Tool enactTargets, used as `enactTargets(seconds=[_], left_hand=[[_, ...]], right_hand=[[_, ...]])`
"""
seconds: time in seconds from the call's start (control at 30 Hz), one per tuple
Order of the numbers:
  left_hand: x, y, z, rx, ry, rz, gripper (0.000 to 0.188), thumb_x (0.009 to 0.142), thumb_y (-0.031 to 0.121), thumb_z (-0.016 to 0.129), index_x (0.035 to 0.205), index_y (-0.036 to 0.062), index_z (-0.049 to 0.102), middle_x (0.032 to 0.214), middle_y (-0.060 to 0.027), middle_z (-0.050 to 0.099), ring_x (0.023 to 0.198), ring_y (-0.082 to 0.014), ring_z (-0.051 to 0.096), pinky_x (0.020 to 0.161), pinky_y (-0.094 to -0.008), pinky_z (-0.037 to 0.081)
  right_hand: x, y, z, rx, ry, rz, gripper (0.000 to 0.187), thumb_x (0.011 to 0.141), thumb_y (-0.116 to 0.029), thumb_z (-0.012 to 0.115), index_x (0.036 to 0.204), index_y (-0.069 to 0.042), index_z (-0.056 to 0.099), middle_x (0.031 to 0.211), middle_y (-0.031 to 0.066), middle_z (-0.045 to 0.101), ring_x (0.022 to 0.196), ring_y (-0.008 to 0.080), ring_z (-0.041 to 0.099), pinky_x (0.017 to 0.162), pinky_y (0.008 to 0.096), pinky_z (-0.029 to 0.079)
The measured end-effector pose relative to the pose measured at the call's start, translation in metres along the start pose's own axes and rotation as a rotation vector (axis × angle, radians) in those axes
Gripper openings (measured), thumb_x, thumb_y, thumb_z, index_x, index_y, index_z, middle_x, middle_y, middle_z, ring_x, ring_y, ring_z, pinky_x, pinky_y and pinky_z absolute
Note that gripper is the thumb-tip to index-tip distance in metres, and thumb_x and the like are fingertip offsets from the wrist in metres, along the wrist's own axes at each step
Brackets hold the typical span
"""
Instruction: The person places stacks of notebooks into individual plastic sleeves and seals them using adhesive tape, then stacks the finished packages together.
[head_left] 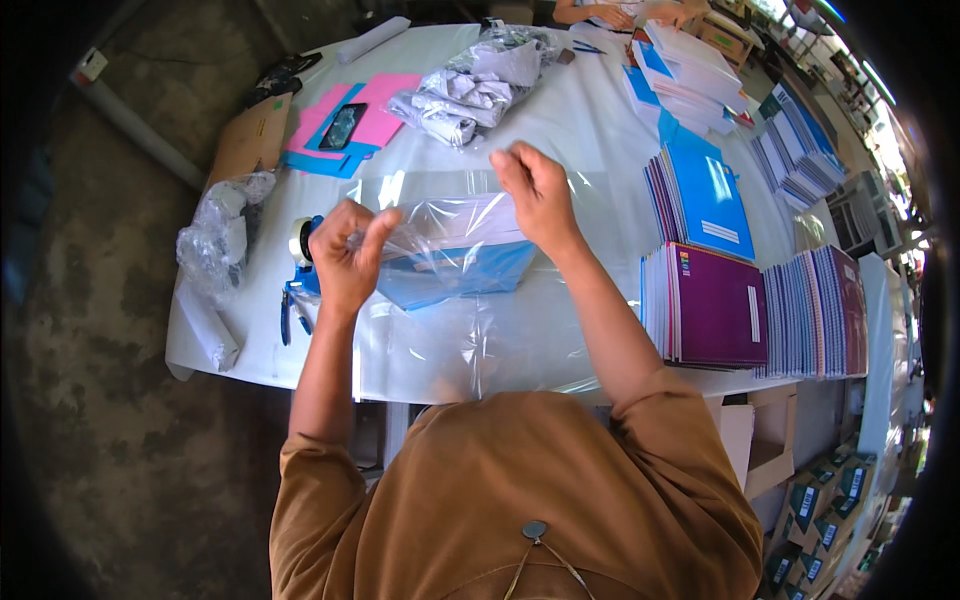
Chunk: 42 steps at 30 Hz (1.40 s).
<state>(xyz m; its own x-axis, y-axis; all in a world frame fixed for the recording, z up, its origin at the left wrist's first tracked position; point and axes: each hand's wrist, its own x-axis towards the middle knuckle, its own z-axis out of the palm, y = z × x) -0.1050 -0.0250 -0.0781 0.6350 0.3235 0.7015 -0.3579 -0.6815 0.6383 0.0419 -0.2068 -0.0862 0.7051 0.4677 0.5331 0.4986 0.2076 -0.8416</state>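
Note:
My left hand point(347, 255) is closed on the left part of a sheet of transparent plastic film point(472, 345), its thumb raised. Farther to the right, my right hand point(540, 197) pinches the same film and holds it up. Between and below the hands lies a blue-covered notebook or stack of notebooks point(465, 275), partly hidden by shiny folds of film. The film also spreads toward the near table edge. Beside my left hand stands a blue tape dispenser point(300, 250) with a pale roll. A dark-handled cutting tool point(286, 318) lies just in front of the dispenser.
Purple notebooks point(717, 305) and blue notebooks point(705, 200) are stacked at the right. A phone point(343, 127) rests on pink and blue sheets. Crumpled plastic point(470, 95) lies at the back and more plastic point(222, 235) at the left. Another person's hands point(615, 16) show at the far edge.

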Motion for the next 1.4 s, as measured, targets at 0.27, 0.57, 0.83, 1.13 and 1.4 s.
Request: enactTargets(seconds=[0.27, 0.57, 0.83, 1.13, 1.4], left_hand=[[0.039, 0.006, -0.017, -0.088, 0.259, 0.181, 0.037, 0.094, 0.019, 0.048, 0.061, 0.0042, 0.042, 0.059, 0.0007, 0.042, 0.052, -0.0065, 0.036, 0.047, -0.0233, 0.027], [0.072, 0.007, -0.062, -0.221, 0.252, 0.072, 0.086, 0.074, 0.077, 0.046, 0.122, 0.0050, 0.044, 0.099, -0.0066, 0.053, 0.079, -0.0134, 0.047, 0.068, -0.0261, 0.036], [0.026, -0.004, -0.061, -0.149, -0.046, -0.103, 0.125, 0.044, 0.082, 0.064, 0.137, 0.0058, 0.030, 0.131, -0.0137, 0.041, 0.115, -0.0270, 0.043, 0.091, -0.0385, 0.036], [0.058, 0.071, -0.034, 0.662, -0.401, 0.419, 0.035, 0.054, 0.033, 0.081, 0.078, 0.0106, 0.068, 0.115, -0.0091, 0.054, 0.116, -0.0288, 0.045, 0.098, -0.0439, 0.030], [0.021, -0.047, -0.033, -0.377, 0.203, -0.171, 0.082, 0.080, 0.069, 0.043, 0.131, 0.0047, 0.044, 0.132, -0.0138, 0.044, 0.127, -0.0265, 0.035, 0.108, -0.0423, 0.018]], right_hand=[[0.038, -0.055, 0.001, -0.111, 0.238, -0.190, 0.026, 0.090, -0.024, 0.059, 0.074, -0.005, 0.053, 0.054, -0.0018, 0.048, 0.046, 0.0060, 0.040, 0.043, 0.0241, 0.033], [0.070, -0.099, -0.095, -0.482, 0.279, -0.184, 0.025, 0.082, -0.032, 0.068, 0.087, -0.007, 0.066, 0.070, 0.0008, 0.064, 0.061, 0.0062, 0.055, 0.054, 0.0215, 0.041], [0.063, -0.099, -0.098, -0.375, -0.374, 0.135, 0.017, 0.077, -0.008, 0.056, 0.090, 0.001, 0.061, 0.074, 0.0043, 0.059, 0.056, 0.0080, 0.053, 0.050, 0.0211, 0.039], [-0.042, -0.118, -0.027, 0.305, -0.425, -0.408, 0.013, 0.079, -0.011, 0.062, 0.090, -0.003, 0.061, 0.069, 0.0016, 0.057, 0.057, 0.0125, 0.054, 0.054, 0.0284, 0.044], [-0.098, -0.018, 0.041, -0.782, -0.532, -0.395, 0.057, 0.085, -0.032, 0.055, 0.130, 0.000, 0.042, 0.141, 0.0173, 0.035, 0.133, 0.0335, 0.028, 0.106, 0.0498, 0.024]])
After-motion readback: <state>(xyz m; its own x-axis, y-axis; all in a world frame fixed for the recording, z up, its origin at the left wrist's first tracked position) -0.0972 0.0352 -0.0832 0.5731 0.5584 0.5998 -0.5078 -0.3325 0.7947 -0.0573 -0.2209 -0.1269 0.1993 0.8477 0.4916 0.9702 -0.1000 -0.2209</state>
